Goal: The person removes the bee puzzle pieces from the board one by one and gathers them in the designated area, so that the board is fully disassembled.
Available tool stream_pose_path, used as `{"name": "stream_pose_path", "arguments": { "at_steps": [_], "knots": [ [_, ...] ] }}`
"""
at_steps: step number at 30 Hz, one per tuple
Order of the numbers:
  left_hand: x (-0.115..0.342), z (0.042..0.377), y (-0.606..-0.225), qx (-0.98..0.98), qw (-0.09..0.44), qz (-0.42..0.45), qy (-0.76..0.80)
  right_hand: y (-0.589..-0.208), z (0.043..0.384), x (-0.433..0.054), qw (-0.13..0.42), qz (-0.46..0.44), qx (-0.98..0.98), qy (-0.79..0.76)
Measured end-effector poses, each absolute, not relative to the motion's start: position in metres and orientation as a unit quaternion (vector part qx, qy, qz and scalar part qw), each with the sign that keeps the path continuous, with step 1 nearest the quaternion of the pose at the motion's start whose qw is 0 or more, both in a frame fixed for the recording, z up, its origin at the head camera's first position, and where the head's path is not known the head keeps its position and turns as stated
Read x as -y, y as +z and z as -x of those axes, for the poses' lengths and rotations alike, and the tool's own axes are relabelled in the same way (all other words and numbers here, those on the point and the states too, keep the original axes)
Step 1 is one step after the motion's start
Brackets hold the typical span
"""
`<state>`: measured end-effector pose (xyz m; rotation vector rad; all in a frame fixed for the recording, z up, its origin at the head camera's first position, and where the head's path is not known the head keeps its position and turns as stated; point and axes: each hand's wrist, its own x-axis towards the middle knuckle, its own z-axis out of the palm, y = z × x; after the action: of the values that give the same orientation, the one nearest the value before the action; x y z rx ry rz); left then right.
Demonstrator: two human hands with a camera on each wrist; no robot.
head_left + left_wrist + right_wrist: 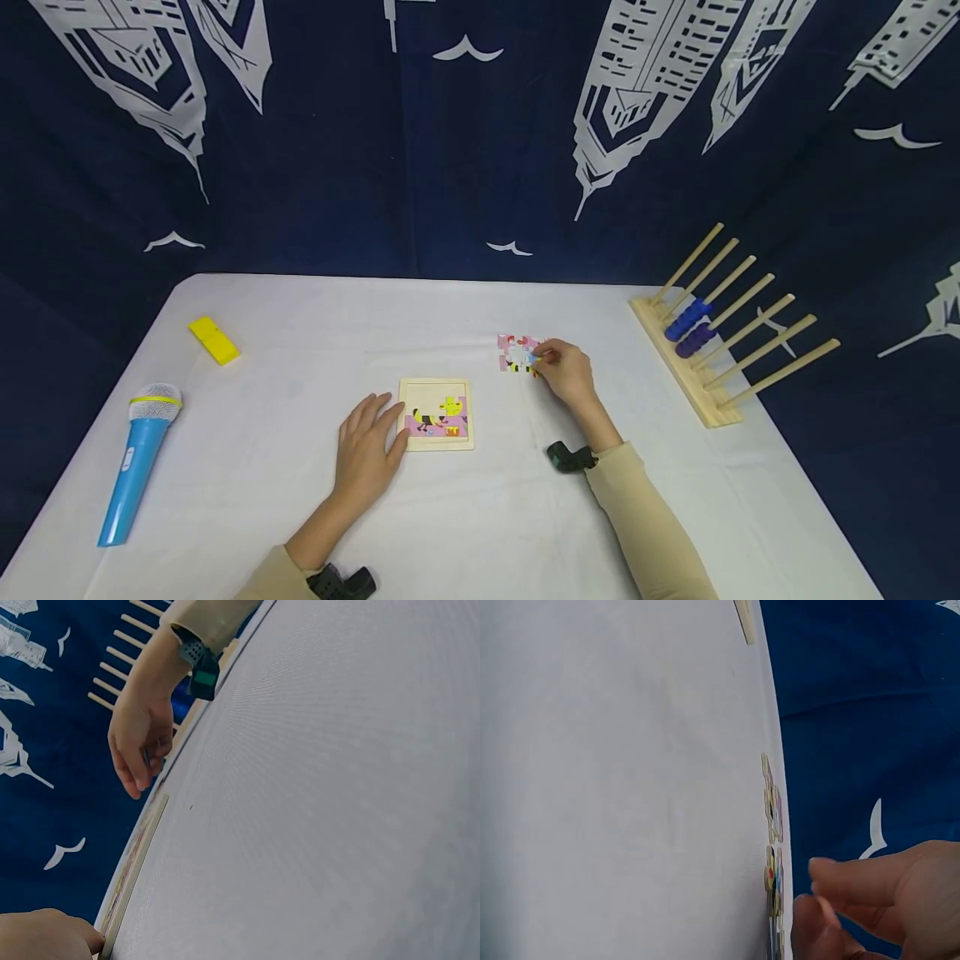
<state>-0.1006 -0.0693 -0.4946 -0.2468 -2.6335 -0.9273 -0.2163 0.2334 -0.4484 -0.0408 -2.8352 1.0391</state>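
A small wooden puzzle tray point(422, 394) lies on the white table, its lower part filled with pink and yellow picture pieces point(452, 407). My left hand point(367, 450) rests flat at the tray's left edge, fingers fairly straight, fingertips on the rim. Loose puzzle pieces point(513, 345) lie together beyond the tray to the right; the right wrist view shows such pieces point(774, 814) edge-on. Over their right side is my right hand point(567, 375), thumb and fingers bent close together. Whether a piece sits between these fingertips is hidden.
A wooden peg rack point(678, 367) with blue and purple beads stands at the right edge of the white table point(300, 333). On the left lie a blue toy microphone point(138, 462) and a yellow block point(214, 340). A dark blue patterned curtain point(337, 167) hangs behind.
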Motion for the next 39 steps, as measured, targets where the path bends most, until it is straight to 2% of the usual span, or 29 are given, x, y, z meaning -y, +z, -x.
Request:
{"name": "stream_pose_path", "arguments": {
  "at_steps": [11, 20, 31, 39],
  "knots": [
    [0.071, 0.1, -0.496, 0.925, 0.178, 0.092, -0.323, -0.439, 0.199, -0.222, 0.002, 0.023, 0.855, 0.518],
    [0.07, 0.101, -0.495, 0.925, 0.174, 0.091, -0.326, -0.44, 0.178, -0.182, -0.06, -0.028, 0.831, 0.552],
    [0.07, 0.101, -0.495, 0.926, 0.171, 0.091, -0.324, -0.442, 0.163, -0.145, -0.063, -0.105, 0.84, 0.529],
    [0.07, 0.101, -0.495, 0.928, 0.168, 0.09, -0.32, -0.45, 0.16, -0.143, -0.053, -0.108, 0.859, 0.498]
  ]
}}
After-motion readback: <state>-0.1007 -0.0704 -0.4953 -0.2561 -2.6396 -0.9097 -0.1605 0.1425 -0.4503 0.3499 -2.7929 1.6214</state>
